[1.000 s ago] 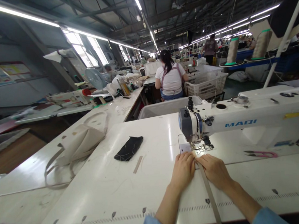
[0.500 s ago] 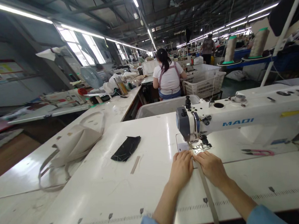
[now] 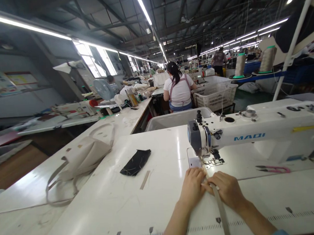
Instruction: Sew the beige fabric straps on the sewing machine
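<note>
A long narrow beige strap (image 3: 221, 213) runs from the sewing machine's needle area down over the table's front edge. My right hand (image 3: 226, 188) pinches it just in front of the presser foot (image 3: 213, 161). Close beside, my left hand (image 3: 193, 187) has its fingers curled down on the strap's front part, near the needle plate; the fingertips are partly hidden. The white sewing machine (image 3: 251, 136) stands right above both hands.
Left of my hands lie a black fabric piece (image 3: 135, 162) and a short beige strip (image 3: 145, 180). Pink-handled thread snips (image 3: 275, 169) rest under the machine arm. A beige bag (image 3: 88, 154) is farther left. Ahead are a plastic bin (image 3: 177, 119) and a seated person (image 3: 178, 87).
My right hand has drawn back slightly along the strap, toward me. The left hand stays by the needle plate. The whole view has shifted a little lower in the picture.
</note>
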The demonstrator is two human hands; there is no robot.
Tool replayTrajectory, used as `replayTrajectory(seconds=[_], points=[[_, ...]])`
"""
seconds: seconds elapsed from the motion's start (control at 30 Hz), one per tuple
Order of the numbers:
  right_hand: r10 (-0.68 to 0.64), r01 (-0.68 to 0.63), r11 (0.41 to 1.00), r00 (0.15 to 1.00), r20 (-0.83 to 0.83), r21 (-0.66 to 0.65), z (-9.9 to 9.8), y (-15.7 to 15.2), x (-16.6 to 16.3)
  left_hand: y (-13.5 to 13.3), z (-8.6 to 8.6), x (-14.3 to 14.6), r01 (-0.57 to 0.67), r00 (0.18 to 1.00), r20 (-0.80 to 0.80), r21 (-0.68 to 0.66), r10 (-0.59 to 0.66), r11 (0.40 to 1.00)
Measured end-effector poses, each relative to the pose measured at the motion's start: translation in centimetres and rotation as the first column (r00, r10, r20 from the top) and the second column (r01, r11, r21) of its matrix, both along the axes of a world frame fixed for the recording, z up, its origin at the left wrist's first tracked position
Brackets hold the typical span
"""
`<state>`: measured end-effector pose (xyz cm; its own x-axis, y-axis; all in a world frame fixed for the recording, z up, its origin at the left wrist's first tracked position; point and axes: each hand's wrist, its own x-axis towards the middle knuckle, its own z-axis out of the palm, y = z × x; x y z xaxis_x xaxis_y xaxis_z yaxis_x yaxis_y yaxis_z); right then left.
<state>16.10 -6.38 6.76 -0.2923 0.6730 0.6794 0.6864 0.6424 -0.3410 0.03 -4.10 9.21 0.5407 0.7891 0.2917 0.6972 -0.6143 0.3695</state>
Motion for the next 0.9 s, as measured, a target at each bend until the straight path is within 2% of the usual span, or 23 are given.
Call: replayTrajectory(seconds=[0.13, 0.4, 0.6, 0.9], points=[[-0.048, 0.05, 0.998, 0.998, 0.05, -0.032, -1.0, 0.4, -0.5, -0.3, -0.2, -0.2, -0.025, 1.0, -0.017, 0.008, 0.025, 1.0], [-0.025, 0.029, 0.993, 0.999, -0.035, 0.11, -1.7, 0.6, -1.0, -0.4, -1.0, -0.7, -0.061, 0.998, 0.026, -0.024, 0.061, 0.998], [-0.042, 0.041, 0.988, 0.999, 0.001, 0.152, -2.4, 1.1, -1.2, -0.3, -1.4, -0.8, -0.068, 0.997, 0.034, -0.045, 0.07, 0.997], [0.007, -0.008, 0.986, 1.0, 0.005, 0.168, -1.9, 0.9, -0.9, -0.5, -1.6, -0.9, -0.065, 0.996, 0.053, -0.033, 0.067, 0.997]])
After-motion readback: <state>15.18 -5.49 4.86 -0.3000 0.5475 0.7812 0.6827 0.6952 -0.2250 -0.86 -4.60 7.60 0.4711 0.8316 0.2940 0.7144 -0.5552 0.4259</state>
